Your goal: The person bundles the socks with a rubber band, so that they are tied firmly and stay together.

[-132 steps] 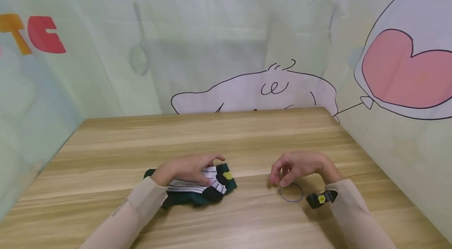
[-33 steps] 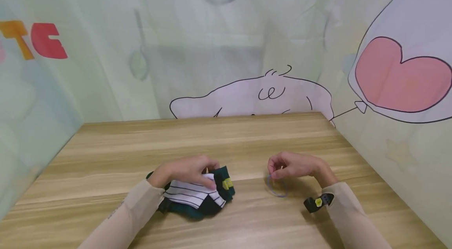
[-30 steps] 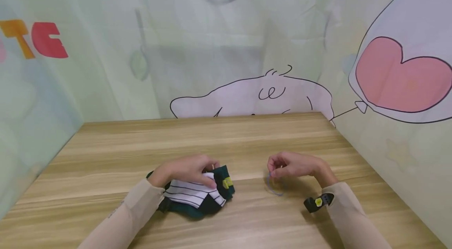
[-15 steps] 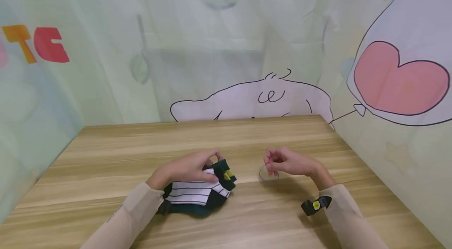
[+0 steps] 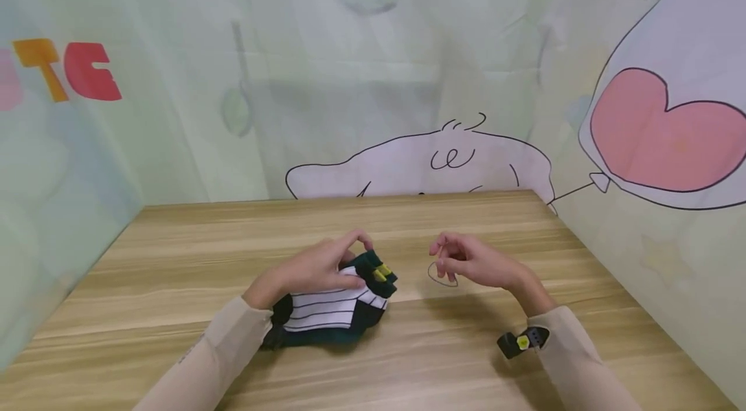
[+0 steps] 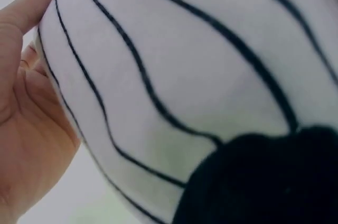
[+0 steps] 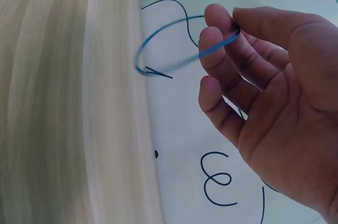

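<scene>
A folded bundle of socks, white with thin black stripes and dark green edges, lies on the wooden table. My left hand grips the bundle from above, fingers curled round its far end. The left wrist view is filled by the striped sock fabric with my fingers at its left edge. My right hand is raised a little above the table, right of the socks. It pinches a thin blue rubber band between thumb and fingers; the band hangs as a loop from my fingertips.
Printed curtain walls close the table in at the back, left and right. A black wrist strap with a yellow dot sits on my right sleeve. Bare table shows behind and in front of both hands.
My right hand has lifted the rubber band off the table and carried it left, toward the socks. My left hand has raised the far end of the sock bundle slightly.
</scene>
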A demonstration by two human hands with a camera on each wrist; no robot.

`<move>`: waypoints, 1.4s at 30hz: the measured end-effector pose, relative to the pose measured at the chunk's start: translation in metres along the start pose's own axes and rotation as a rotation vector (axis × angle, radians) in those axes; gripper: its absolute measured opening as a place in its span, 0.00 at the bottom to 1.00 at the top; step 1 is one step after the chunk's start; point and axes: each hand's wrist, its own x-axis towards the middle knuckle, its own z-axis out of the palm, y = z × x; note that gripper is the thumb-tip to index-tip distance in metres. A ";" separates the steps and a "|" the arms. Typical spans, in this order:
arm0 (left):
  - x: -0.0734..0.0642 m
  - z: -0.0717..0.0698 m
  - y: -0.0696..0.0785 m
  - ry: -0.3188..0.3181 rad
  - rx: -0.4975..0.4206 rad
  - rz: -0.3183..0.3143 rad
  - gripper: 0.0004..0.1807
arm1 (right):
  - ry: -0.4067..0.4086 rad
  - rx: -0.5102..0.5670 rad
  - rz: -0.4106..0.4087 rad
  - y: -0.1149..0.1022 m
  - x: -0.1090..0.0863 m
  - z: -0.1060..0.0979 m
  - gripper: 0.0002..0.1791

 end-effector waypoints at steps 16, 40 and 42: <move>-0.007 -0.015 0.004 0.065 0.061 0.015 0.25 | 0.031 -0.012 -0.059 -0.009 0.018 -0.001 0.12; 0.009 -0.034 0.025 0.083 0.081 -0.009 0.24 | 0.079 0.012 -0.201 -0.050 0.042 -0.017 0.17; 0.010 -0.037 0.026 0.100 0.083 -0.006 0.24 | 0.092 0.027 -0.219 -0.054 0.044 -0.019 0.18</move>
